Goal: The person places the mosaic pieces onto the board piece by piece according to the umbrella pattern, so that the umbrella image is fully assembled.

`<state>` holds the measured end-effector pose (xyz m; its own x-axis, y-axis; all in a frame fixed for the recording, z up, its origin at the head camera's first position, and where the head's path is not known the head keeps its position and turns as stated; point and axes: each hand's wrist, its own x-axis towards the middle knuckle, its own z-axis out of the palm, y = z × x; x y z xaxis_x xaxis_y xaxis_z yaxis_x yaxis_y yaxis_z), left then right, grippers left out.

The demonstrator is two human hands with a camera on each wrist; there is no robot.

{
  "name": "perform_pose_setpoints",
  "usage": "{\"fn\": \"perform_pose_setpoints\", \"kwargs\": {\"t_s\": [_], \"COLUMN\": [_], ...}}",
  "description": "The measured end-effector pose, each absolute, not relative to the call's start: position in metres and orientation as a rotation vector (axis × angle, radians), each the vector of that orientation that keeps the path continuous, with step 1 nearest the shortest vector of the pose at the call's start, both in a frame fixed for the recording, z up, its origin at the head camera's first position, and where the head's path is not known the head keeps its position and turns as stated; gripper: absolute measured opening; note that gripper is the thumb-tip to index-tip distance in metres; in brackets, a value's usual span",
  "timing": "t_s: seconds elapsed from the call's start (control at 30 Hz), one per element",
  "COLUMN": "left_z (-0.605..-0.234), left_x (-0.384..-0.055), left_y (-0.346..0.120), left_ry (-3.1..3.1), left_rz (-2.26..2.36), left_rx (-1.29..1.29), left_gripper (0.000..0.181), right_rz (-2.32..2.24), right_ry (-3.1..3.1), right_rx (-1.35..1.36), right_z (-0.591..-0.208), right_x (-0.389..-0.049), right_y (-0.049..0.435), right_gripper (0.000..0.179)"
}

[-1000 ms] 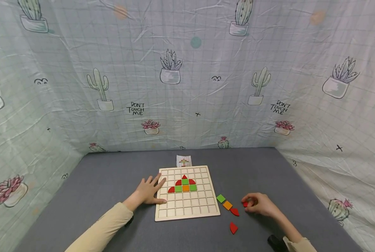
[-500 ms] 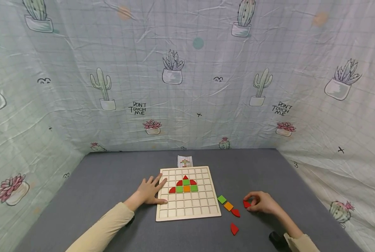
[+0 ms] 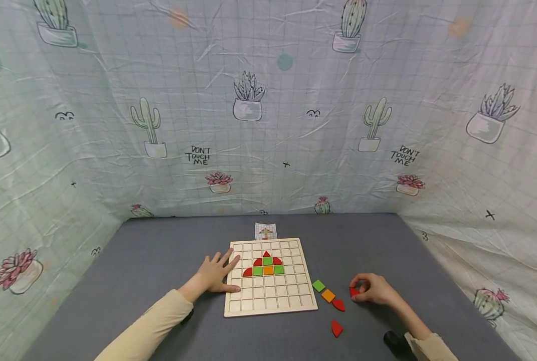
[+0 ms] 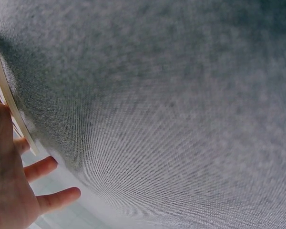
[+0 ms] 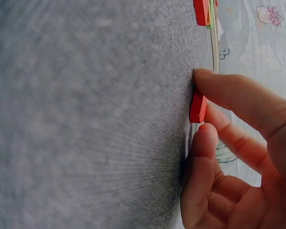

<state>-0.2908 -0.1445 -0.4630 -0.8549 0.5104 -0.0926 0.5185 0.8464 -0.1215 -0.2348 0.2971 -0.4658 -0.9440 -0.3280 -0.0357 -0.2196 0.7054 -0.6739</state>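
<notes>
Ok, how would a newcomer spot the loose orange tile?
On the grey table, find the pale gridded board. Beside its right edge, towards the near corner, three loose pieces form a slanting row. The orange tile sits in the middle, between a green tile and a red piece, the only orange one off the board.

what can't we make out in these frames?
Head view: full outline of the red piece at the right hand; fingers cover part. Right wrist view shows it only edge-on.
Head view: fine detail on the printed card; too small.
Head view: board surface under the left hand; fingers hide it.
Left wrist view: most of the board; cut off by the left edge.
</notes>
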Motion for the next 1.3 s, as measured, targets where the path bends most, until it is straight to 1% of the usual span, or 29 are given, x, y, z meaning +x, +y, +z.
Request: {"fn": "perform_pose_setpoints", "kwargs": {"t_s": [0.43, 0.7, 0.97, 1.3], "left_z": [-0.464, -0.465, -0.467, -0.467], "left_x": [-0.294, -0.294, -0.294, -0.294], "left_y": [-0.144, -0.144, -0.145, -0.145], "left_ry": [2.946, 2.940, 2.955, 2.970], "left_rz": [-0.233, -0.246, -0.256, -0.279], "left_rx": [0.801, 0.798, 0.805, 0.817], "left_gripper": [0.088, 0.088, 0.087, 0.086], "right_rz": [-1.079, -1.119, -1.195, -1.258], "right_ry": [2.773, 2.736, 2.661, 2.628], "right_rx": [-0.432, -0.440, -0.362, -0.391], "right_z": [-0.463, -0.460, -0.448, -0.440], "right_x": [-0.235, -0.241, -0.253, -0.269], "right_y": [0.295, 0.293, 0.277, 0.252], "right_gripper": [0.028, 0.027, 0.029, 0.029]}}
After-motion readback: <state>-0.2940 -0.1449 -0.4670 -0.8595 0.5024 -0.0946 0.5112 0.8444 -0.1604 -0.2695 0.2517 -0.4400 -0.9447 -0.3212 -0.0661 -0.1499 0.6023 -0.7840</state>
